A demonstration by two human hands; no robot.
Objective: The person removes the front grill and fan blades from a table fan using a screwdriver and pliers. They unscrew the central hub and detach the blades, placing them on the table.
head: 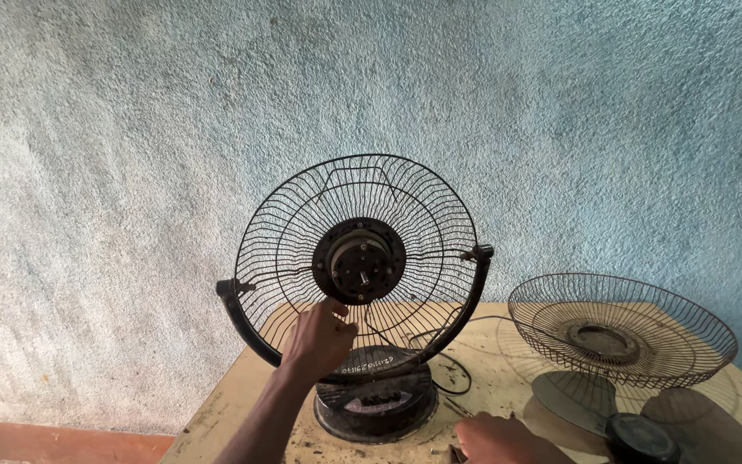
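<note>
Two hands work: the left hand (319, 337) pinches the rear fan guard (358, 253) at its 7 o'clock wires. The right hand (493, 436), at 5 o'clock, rests on the table (216, 412), its grip seemingly loose, cropped.

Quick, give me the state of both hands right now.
Left hand: fingers curled against the rear fan guard, below the motor hub.
Right hand: resting low on the table; grip cannot be told.
</note>
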